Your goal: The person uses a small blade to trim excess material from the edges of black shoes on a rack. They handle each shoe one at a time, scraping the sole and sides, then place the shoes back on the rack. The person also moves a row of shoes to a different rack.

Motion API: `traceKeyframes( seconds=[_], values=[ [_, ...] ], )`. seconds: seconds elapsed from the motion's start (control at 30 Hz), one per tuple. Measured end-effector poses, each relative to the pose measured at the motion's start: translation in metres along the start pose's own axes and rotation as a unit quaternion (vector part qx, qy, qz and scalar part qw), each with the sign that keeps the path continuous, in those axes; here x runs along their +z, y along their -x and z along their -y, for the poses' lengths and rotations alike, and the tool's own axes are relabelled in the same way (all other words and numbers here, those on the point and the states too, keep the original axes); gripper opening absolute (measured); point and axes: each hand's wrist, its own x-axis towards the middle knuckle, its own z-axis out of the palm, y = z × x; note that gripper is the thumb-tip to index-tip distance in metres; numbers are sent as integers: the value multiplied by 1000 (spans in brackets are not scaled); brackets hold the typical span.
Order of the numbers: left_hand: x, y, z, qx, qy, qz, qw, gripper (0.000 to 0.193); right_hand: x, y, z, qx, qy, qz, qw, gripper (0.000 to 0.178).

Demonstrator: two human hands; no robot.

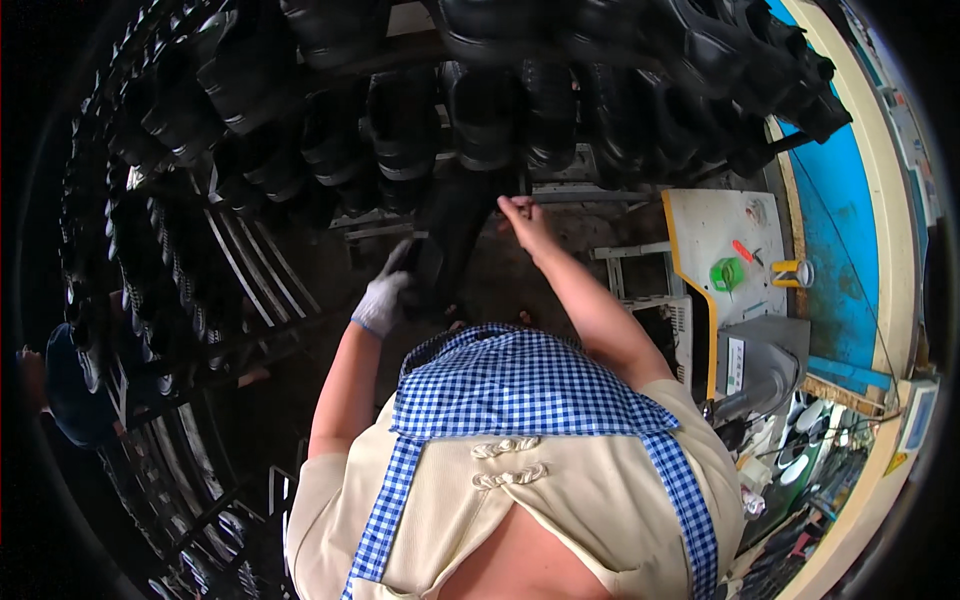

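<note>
Between my hands, below the shoe rack, is a long black item (445, 245) shaped like a boot; its lower part fades into shadow. My left hand (385, 298), in a pale knitted glove, grips its left side, with the index finger stretched along it. Bare, my right hand (524, 226) is near its upper right edge, thumb and fingers drawn together. Whether anything sits in that pinch is too small to tell. Just above hangs a row of black shoes (482, 120), heels toward me.
Racks of black shoes (165, 270) run down the left side, where another person (80, 385) stands in dark clothing. On the right, a white-topped table (710, 225) bears a green container (727, 273), a red-handled tool (742, 250) and a yellow can (792, 273). A grey machine (765, 350) stands nearer.
</note>
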Motion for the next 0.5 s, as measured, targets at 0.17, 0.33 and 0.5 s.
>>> traceKeyframes(
  seconds=[0.17, 0.33, 0.5],
  values=[
    [28, -101, -25, 73, 24, -118, 990, 62, -47, 28, -26, -2, 63, 3, 998, 17],
    [15, -195, -42, 117, -140, -194, 964, 52, -62, 76, -59, 53, 30, -3, 998, 23],
    [34, -193, -28, 354, -401, -205, 820, 52, -78, 116, -63, 150, -16, -32, 988, 24]
  ],
)
